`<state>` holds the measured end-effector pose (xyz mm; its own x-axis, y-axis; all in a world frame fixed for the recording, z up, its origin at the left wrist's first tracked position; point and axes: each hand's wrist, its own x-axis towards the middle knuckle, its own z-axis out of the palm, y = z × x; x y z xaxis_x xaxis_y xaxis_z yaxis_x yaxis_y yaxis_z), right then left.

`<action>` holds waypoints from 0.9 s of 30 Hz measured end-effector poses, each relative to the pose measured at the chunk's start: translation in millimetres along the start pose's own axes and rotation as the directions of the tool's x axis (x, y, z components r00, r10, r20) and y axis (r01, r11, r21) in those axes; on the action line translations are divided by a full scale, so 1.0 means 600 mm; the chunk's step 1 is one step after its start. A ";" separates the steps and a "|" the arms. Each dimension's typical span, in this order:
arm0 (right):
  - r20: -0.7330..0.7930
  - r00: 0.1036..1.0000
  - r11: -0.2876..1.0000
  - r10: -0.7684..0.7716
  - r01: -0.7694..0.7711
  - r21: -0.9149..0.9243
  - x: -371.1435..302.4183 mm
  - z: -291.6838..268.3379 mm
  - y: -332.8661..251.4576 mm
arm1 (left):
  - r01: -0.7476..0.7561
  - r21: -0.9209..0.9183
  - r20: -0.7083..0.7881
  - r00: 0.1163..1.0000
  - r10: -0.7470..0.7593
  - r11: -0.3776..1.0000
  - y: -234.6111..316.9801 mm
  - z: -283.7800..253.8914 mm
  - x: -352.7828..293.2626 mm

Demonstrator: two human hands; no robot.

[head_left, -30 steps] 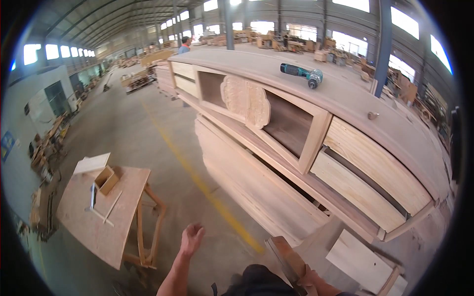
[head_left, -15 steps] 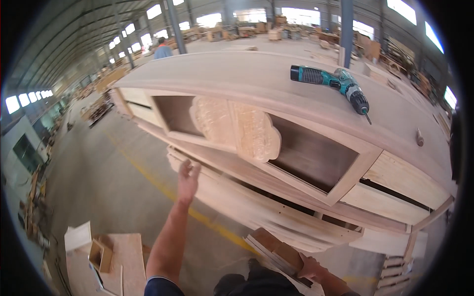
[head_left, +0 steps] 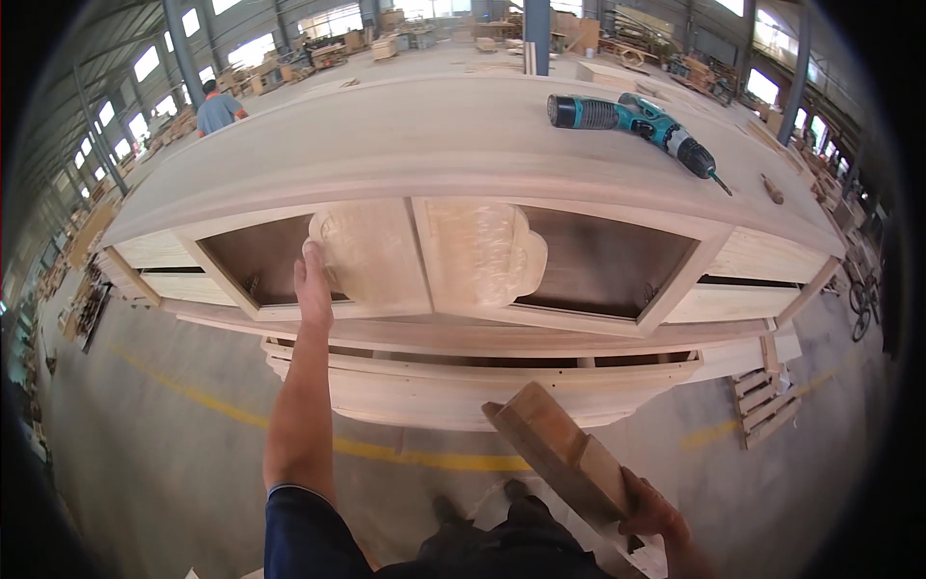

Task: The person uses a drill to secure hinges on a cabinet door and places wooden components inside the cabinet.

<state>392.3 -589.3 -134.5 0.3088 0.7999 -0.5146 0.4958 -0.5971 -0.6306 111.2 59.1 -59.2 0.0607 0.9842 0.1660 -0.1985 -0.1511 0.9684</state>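
Note:
In front of me stands a long unpainted wooden cabinet [head_left: 376, 135]. My left hand [head_left: 313, 285] reaches up to the outer edge of the left carved door [head_left: 371, 256], fingers stretched upward; whether they press on it I cannot tell. Beside it is the matching right carved door [head_left: 482, 253], with a scalloped outer edge. Low on the right, my right hand [head_left: 651, 507] is closed around one end of a long stepped wooden piece [head_left: 559, 449]. That piece slants up and left, in front of the cabinet's curved lower rail [head_left: 463, 391].
A teal and black cordless drill [head_left: 632, 127] lies on the cabinet top, with a small wooden-handled tool [head_left: 772, 189] to its right. A slatted pallet [head_left: 767, 405] sits on the floor at right. Another person [head_left: 218, 110] is beyond the cabinet at far left.
My view has turned to face the cabinet more squarely. My left hand has risen from below the cabinet front to the left door. The stepped wooden piece has been raised in my right hand.

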 end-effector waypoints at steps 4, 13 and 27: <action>-0.056 0.997 0.870 -0.044 0.066 0.488 -0.053 0.033 -0.108 | -0.032 -0.127 0.003 0.999 0.033 0.991 0.008 -0.039 -0.059; -0.110 0.940 0.810 -0.322 0.334 0.482 0.024 0.067 -0.236 | 0.079 -0.425 0.201 0.980 0.008 0.902 -0.058 -0.341 -0.135; -0.013 0.962 0.940 -0.273 0.270 0.211 0.400 0.102 -0.708 | 0.434 -0.502 0.693 0.719 0.048 0.748 -0.019 -0.625 -0.088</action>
<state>206.0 -147.2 -25.8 0.1725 0.9333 -0.3149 0.3781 -0.3579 -0.8538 -256.7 43.3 -149.0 0.7123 0.6369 0.2948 -0.6132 0.3603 0.7030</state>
